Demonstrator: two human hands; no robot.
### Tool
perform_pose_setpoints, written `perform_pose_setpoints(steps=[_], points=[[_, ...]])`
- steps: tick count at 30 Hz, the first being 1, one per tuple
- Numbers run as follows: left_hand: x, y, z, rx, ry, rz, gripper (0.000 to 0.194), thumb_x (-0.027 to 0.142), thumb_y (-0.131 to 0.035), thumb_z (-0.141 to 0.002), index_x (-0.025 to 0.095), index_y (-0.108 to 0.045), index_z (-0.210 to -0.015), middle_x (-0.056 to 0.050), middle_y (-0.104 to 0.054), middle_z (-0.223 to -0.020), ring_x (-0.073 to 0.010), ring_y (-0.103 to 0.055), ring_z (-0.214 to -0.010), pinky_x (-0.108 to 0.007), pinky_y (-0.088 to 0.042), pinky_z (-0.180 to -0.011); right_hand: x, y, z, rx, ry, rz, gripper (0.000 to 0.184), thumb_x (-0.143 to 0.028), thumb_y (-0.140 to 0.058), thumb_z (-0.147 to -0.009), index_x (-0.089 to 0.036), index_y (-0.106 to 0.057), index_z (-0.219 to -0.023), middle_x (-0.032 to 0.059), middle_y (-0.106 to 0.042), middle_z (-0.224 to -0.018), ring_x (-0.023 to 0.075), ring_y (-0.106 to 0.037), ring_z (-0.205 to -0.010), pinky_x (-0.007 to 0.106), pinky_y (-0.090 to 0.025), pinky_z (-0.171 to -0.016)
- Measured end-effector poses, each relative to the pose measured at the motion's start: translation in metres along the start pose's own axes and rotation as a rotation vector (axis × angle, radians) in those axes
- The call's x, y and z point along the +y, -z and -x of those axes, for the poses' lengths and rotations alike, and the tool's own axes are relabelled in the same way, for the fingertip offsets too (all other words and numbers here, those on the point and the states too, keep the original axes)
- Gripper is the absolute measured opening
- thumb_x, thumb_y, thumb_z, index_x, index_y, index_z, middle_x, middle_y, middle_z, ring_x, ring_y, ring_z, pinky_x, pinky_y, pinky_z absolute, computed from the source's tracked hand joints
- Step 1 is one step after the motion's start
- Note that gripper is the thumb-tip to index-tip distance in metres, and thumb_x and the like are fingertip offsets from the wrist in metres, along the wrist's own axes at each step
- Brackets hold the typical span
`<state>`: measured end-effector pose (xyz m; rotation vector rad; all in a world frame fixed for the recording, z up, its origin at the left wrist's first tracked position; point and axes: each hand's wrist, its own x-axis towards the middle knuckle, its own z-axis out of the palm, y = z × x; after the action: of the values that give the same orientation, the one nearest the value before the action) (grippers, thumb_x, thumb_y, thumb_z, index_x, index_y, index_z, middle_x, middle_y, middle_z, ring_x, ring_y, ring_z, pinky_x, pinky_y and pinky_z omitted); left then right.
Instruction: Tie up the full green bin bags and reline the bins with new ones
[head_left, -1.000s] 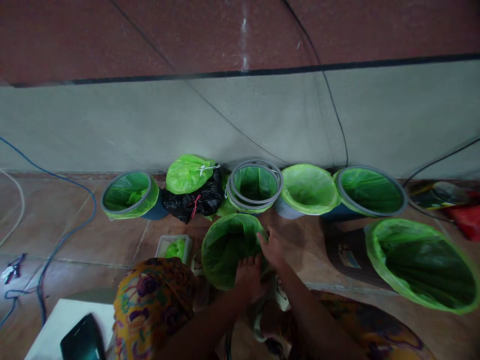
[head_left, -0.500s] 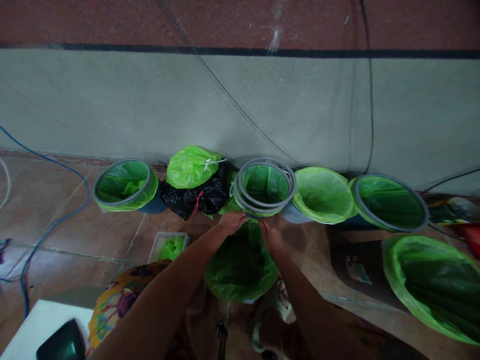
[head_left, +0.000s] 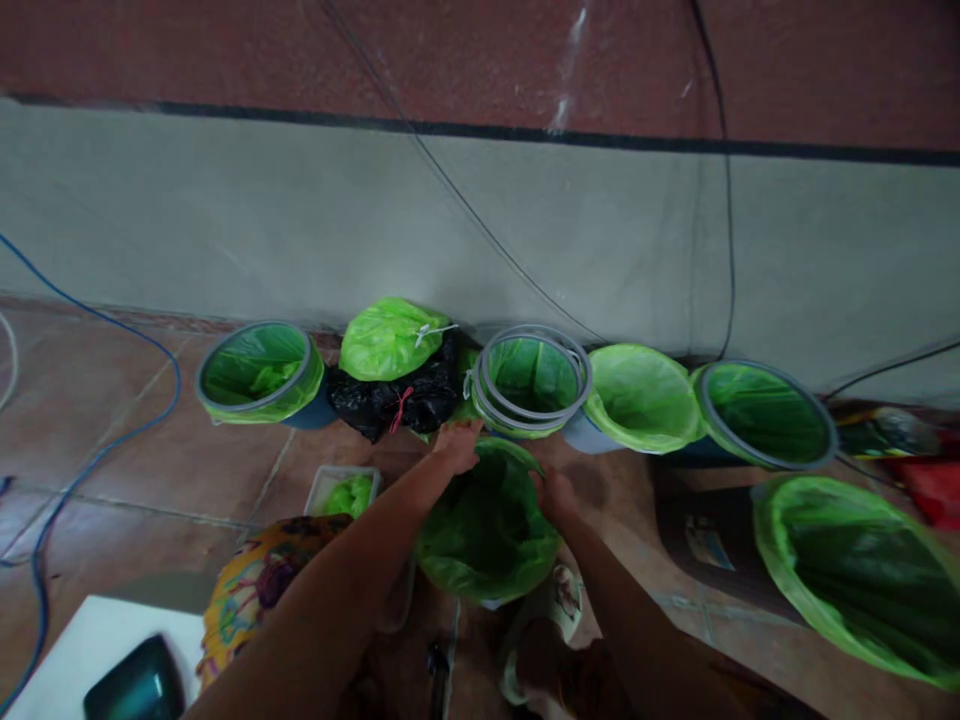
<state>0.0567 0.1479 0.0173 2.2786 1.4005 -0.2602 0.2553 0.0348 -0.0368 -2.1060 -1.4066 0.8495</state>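
Observation:
A small bin lined with a green bag (head_left: 486, 535) stands on the tiled floor right in front of me. My left hand (head_left: 457, 446) rests on the far left part of its rim, fingers curled over the bag's edge. My right hand (head_left: 556, 493) grips the right side of the rim, fingers closed on the green plastic. Just behind stands another lined bin with loose grey rings (head_left: 531, 380) stacked on its top.
Along the wall stand more green-lined bins (head_left: 259, 372) (head_left: 641, 397) (head_left: 761, 415), and tied green and black bags (head_left: 394, 370). A large lined bin (head_left: 862, 565) is at the right. A small tray with green bags (head_left: 341, 490), blue cable (head_left: 97, 455) and a white board (head_left: 75, 650) lie at the left.
Both hands moved from the bin's near rim to its far rim. In the last half second the right hand slid back along the right side of the rim.

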Motion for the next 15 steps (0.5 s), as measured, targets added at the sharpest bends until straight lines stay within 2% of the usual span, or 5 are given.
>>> perform_pose_setpoints(steps=[2,5,9,12,15], points=[[-0.004,0.009,0.012,0.064,0.054,0.045,0.074,0.026,-0.073,-0.074,0.020,-0.044,-0.142,-0.015,-0.056,-0.139,-0.0326,-0.052,-0.129,-0.045,-0.039,-0.109,0.008,-0.002,0.022,0.044,-0.060,-0.002,0.033,-0.031,-0.045,-0.088,-0.011,-0.068,-0.100,0.0150,-0.073,-0.091,0.0254,-0.067,-0.084,0.035,-0.049,-0.078],[-0.013,0.019,0.029,0.156,0.208,0.147,0.070,0.035,-0.071,-0.076,0.019,-0.047,-0.140,-0.016,-0.055,-0.141,-0.0325,-0.051,-0.130,-0.043,-0.041,-0.107,0.020,-0.016,0.063,0.194,-0.179,-0.024,0.036,-0.038,-0.037,-0.090,-0.017,-0.066,-0.091,0.0159,-0.072,-0.090,0.0271,-0.067,-0.084,0.037,-0.050,-0.077],[-0.019,0.016,0.040,0.178,0.344,0.273,0.063,0.042,-0.061,-0.085,0.015,-0.047,-0.140,-0.017,-0.057,-0.139,-0.0284,-0.054,-0.129,-0.035,-0.043,-0.103,0.020,-0.039,0.107,0.316,-0.359,-0.075,0.045,-0.047,-0.031,-0.092,-0.016,-0.064,-0.097,0.0195,-0.071,-0.093,0.0305,-0.067,-0.086,0.039,-0.051,-0.075],[-0.018,0.011,0.037,0.181,0.352,0.327,0.052,0.040,-0.050,-0.094,0.012,-0.051,-0.137,-0.016,-0.061,-0.136,-0.0249,-0.058,-0.124,-0.031,-0.044,-0.100,0.014,-0.036,0.115,0.310,-0.419,-0.156,0.050,-0.051,-0.035,-0.091,-0.013,-0.063,-0.107,0.0211,-0.071,-0.101,0.0306,-0.068,-0.093,0.037,-0.051,-0.077],[-0.013,0.011,0.025,0.183,0.323,0.315,0.043,0.037,-0.041,-0.098,0.014,-0.056,-0.132,-0.014,-0.065,-0.131,-0.0224,-0.062,-0.119,-0.030,-0.046,-0.097,0.008,-0.011,0.098,0.355,-0.440,-0.117,0.062,-0.052,-0.037,-0.091,-0.004,-0.059,-0.123,0.0263,-0.066,-0.120,0.0331,-0.064,-0.110,0.038,-0.049,-0.086]])
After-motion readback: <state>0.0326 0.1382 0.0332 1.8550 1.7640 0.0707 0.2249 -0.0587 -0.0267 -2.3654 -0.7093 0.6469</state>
